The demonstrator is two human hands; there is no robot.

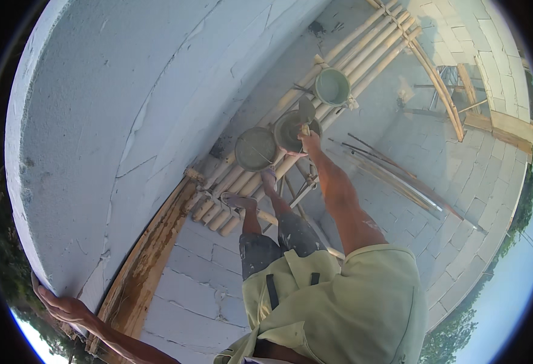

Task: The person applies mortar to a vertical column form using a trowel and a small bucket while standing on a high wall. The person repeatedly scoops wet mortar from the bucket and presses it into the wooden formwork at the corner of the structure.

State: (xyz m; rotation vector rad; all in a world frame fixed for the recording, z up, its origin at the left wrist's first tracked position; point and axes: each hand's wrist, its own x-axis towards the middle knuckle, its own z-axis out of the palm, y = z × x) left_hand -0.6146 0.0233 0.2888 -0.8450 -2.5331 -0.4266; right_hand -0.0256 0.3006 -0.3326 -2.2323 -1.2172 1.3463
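Observation:
My right hand (308, 142) is closed round the handle of a trowel (306, 111). The trowel's grey blade is over the rim of a dark bucket (286, 134) that looks to hold grey mortar. Just left of that bucket stands a second round bucket (255, 149) full of grey mortar. A green bucket (332, 87) sits farther off. Out at the far left, my left hand (63, 307) rests with outstretched fingers against the lower edge of the plastered wall (127, 121), holding nothing.
Both my feet (240, 201) stand on a platform of lashed bamboo poles (363, 60), which also carries the buckets. A rough timber plank (148, 261) runs beside the wall. Several long rods (400, 176) lean below right, near a block wall (460, 200). A curved wooden strut (439, 88) stands beyond.

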